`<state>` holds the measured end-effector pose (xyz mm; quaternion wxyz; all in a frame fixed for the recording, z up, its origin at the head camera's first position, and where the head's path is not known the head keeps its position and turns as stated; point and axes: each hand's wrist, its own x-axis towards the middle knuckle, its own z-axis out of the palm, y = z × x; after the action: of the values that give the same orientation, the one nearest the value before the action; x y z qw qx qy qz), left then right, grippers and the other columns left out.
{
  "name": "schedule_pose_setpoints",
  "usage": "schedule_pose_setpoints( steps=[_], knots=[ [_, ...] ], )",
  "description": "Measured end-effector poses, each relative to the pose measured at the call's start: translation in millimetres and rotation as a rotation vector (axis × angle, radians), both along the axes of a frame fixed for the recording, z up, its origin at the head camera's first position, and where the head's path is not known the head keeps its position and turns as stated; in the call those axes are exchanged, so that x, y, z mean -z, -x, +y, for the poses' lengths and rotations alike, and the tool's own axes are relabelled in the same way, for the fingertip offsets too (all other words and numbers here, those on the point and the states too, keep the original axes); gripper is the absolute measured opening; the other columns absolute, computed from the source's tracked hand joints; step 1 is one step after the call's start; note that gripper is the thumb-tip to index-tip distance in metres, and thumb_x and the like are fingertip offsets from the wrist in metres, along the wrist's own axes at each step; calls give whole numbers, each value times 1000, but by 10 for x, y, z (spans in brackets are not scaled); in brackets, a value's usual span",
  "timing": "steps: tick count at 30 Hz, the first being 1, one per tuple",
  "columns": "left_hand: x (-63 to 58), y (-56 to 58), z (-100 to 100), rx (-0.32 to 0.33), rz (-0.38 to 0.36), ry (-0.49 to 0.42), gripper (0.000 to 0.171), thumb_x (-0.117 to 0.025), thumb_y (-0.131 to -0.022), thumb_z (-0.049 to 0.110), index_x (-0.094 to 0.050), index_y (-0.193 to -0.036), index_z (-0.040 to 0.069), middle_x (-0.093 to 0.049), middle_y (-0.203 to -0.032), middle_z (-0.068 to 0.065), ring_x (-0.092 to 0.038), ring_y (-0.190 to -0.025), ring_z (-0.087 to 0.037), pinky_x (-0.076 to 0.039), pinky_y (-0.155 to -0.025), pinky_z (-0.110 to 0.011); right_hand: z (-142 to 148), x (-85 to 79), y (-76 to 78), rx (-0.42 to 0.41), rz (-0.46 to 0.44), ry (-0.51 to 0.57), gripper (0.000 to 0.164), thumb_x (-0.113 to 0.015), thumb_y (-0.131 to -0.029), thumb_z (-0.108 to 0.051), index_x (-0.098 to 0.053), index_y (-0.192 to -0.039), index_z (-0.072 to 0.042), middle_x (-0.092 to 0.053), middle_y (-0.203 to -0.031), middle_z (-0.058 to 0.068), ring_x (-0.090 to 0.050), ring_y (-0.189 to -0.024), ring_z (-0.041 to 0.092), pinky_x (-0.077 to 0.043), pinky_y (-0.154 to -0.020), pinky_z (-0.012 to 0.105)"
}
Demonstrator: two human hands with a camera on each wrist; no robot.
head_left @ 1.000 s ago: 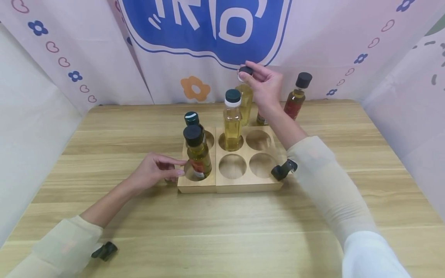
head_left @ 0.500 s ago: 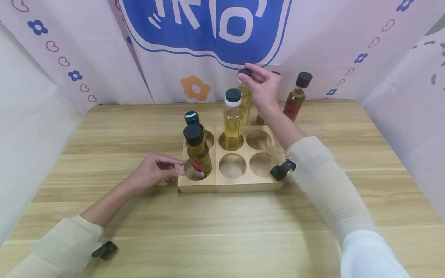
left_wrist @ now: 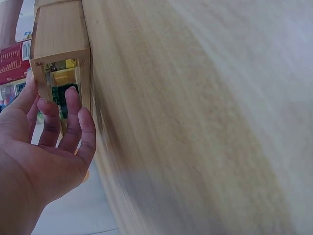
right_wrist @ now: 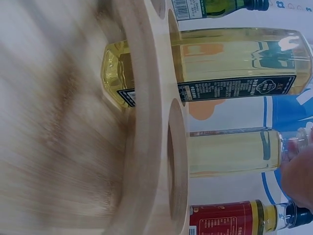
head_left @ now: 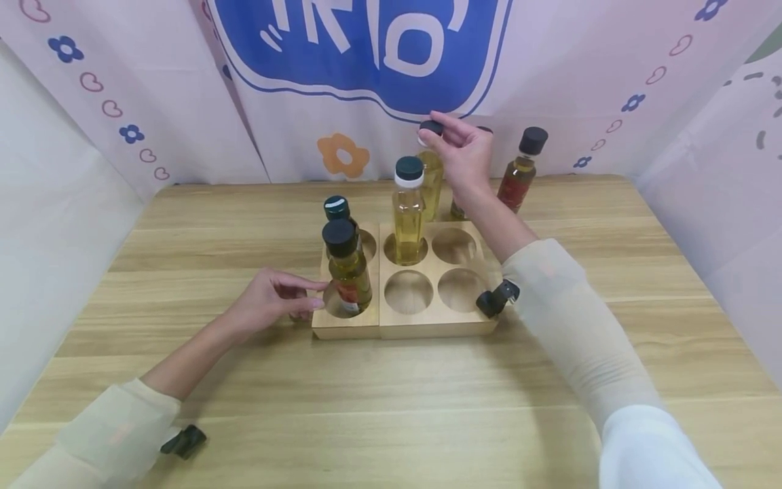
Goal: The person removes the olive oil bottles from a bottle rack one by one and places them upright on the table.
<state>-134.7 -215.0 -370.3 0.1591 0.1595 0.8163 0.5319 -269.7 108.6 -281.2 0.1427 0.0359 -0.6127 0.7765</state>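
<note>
My right hand (head_left: 464, 153) pinches the black cap of a clear bottle of pale yellow oil (head_left: 432, 187) behind the wooden bottle rack (head_left: 394, 331). In the right wrist view this bottle (right_wrist: 232, 152) stands upright, its base hidden by the rack. My left hand (head_left: 275, 295) holds the rack's left end, thumb and forefinger at the top edge, other fingers (left_wrist: 73, 129) bent by the open side. A green-capped bottle of yellow oil (head_left: 408, 227) sits in a back hole. At the rack's left, a black-capped, red-labelled bottle (head_left: 350, 275) stands before a dark green-capped bottle (head_left: 337, 207).
Behind the right forearm stand a red-labelled, black-capped bottle (head_left: 516, 180) and another dark bottle (head_left: 459, 209), partly covered by the hand and arm. Several holes in the rack's right part hold no bottle. A printed curtain (head_left: 293, 129) hangs along the table's (head_left: 391, 407) back edge.
My right hand has shifted very slightly down and left on the cap, showing another black cap behind it. My left hand and the rack have stayed in place.
</note>
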Motion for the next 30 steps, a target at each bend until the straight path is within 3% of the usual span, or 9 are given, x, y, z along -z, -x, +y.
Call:
schedule_pose_setpoints(
  steps=[7, 17, 30],
  knots=[
    [12, 0, 8, -10, -9, 5, 34, -81, -90, 8, -73, -121, -3, -70, -76, -15, -65, -66, -21, -58, -59, -32, 1, 7, 5, -19, 6, 9, 38, -80, -89, 0, -70, -125, 7, -71, -124, 22, -74, -107, 19, -57, -94, 27],
    [-17, -19, 19, -26, -42, -7, 35, -81, -91, 9, -72, -122, -5, -72, -78, -13, -67, -68, -20, -58, -61, -31, 27, -17, -15, -15, 6, -86, 43, -82, -89, -5, -70, -129, 2, -73, -125, 13, -70, -118, 16, -53, -100, 22],
    [-36, -20, 18, -18, -29, -3, 34, -80, -91, 8, -72, -122, -4, -71, -78, -14, -66, -68, -21, -58, -61, -31, 44, -135, -135, -67, 42, -122, 48, -75, -93, 3, -62, -139, 3, -61, -144, 16, -60, -133, 18, -48, -105, 21]
  ],
)
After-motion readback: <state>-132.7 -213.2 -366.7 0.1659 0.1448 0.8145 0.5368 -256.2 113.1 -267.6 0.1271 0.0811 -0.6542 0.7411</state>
